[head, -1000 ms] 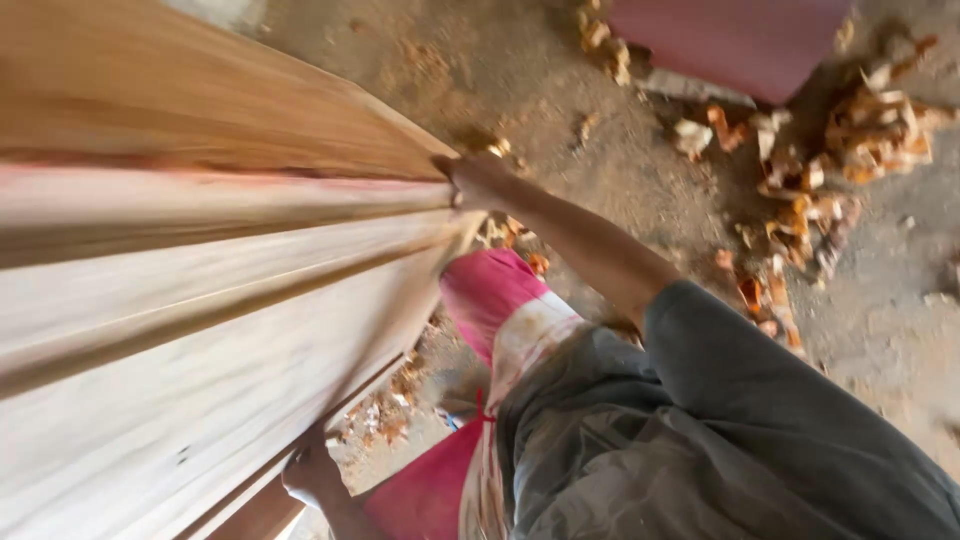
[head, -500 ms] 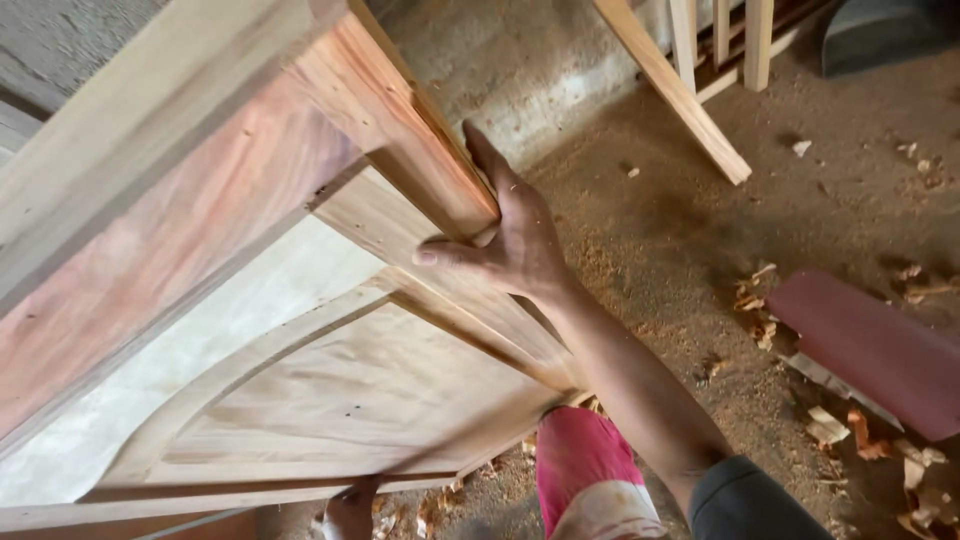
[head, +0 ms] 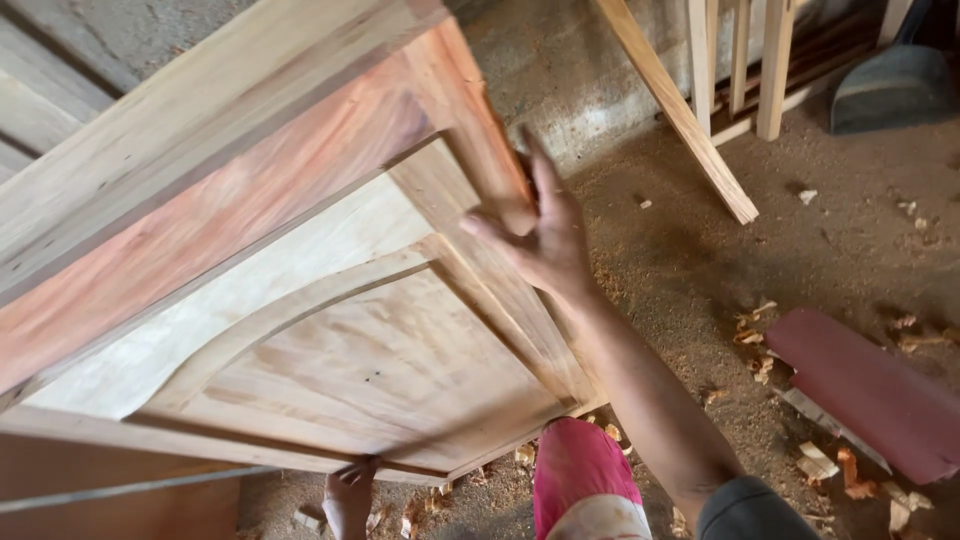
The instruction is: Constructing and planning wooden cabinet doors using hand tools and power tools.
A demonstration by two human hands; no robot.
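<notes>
A: What's worn? Right arm first.
B: Right hand (head: 540, 235) bare, forearm bare; grey sleeve cuff at 5 o'clock.
A: Lower down?
B: Pink-red garment with pale patterned edge at 6 o'clock. Left hand (head: 348, 495) bare.

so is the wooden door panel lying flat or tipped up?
Tipped up: the wooden door panel leans on its lower edge, right hand on its side rail, left hand at the bottom.
</notes>
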